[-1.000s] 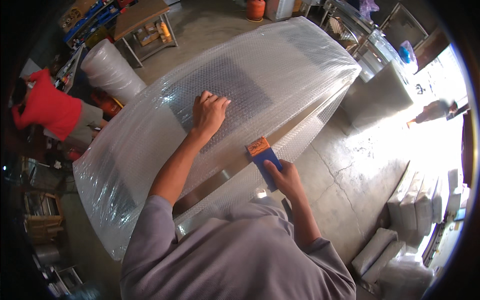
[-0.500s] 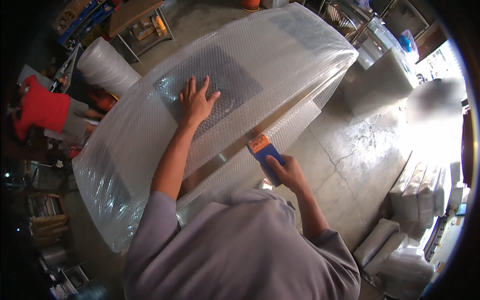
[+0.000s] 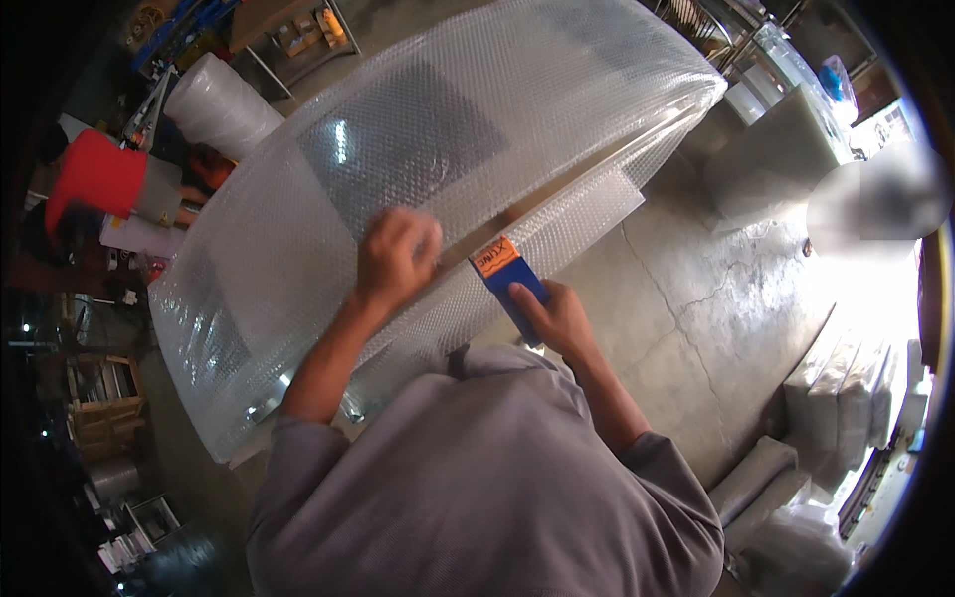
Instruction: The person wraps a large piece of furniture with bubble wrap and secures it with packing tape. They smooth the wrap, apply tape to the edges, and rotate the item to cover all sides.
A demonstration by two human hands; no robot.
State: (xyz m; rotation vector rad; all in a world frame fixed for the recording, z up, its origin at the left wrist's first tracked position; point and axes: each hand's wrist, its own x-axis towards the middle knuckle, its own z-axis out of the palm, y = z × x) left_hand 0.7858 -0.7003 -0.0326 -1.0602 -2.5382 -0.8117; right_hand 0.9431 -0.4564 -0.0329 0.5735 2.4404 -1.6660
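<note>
Long bubble-wrapped bundle (image 3: 453, 179) lying diagonally in front, wrap gaping along near side. Flat blue-and-orange piece (image 3: 512, 284) at that near side, gripped in right hand (image 3: 562, 316), thumb on top. Left hand (image 3: 396, 257) over bundle's near part, fingers curled, blurred; cannot tell whether pinching wrap. Farther left: white roll (image 3: 224, 104), co-worker in red shirt (image 3: 104, 174). Low right: wrapped slabs (image 3: 841, 403).
</note>
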